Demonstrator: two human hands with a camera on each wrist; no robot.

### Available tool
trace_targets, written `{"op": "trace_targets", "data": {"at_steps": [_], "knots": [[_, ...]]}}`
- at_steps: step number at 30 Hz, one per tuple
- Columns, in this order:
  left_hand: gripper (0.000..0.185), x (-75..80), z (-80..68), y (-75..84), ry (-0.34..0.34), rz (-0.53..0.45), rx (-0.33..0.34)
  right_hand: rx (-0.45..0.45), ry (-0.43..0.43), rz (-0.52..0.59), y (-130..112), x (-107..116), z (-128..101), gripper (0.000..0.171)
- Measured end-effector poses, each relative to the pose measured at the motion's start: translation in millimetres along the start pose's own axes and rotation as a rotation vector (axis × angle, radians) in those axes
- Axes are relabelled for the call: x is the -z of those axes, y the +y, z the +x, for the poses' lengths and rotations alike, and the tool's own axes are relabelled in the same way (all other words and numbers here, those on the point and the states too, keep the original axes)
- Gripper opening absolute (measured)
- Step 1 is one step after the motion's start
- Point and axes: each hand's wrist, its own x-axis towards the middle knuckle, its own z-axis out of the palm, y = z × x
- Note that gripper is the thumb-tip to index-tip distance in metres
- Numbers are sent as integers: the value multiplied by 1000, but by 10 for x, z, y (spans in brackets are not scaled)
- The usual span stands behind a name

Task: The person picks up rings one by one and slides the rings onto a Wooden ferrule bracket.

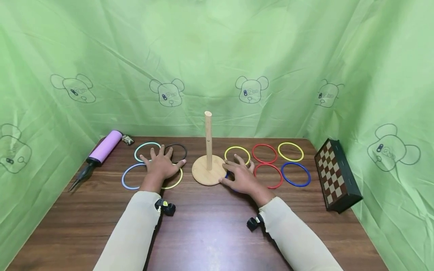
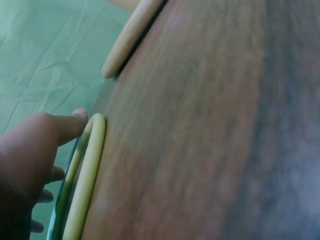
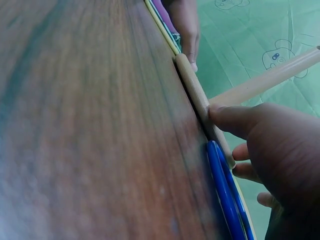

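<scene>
Centrally in the head view, wooden peg stand (image 1: 208, 167) sits between left hand (image 1: 162, 164), flat and spread over yellow ring (image 1: 176, 183), and right hand (image 1: 238, 175), fingers relaxed on blue ring (image 1: 228, 174); left wrist: yellow ring (image 2: 86, 176) lower left, thumb touching; right wrist: blue ring (image 3: 226, 195) under fingers.

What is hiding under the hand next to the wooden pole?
Under the right hand lies a blue ring, beside the wooden base. Only its edge peeks out; the rest is covered by the palm.
</scene>
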Motion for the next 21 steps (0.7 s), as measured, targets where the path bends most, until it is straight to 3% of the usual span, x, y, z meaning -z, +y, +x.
{"op": "trace_targets", "data": {"at_steps": [10,21], "knots": [[96,-61,100,-23,-19,12,7,-3,-12,1,-1,5,3,67],[87,-37,68,49,17,-7,-7,8,4,2,9,-12,-2,66]]}}
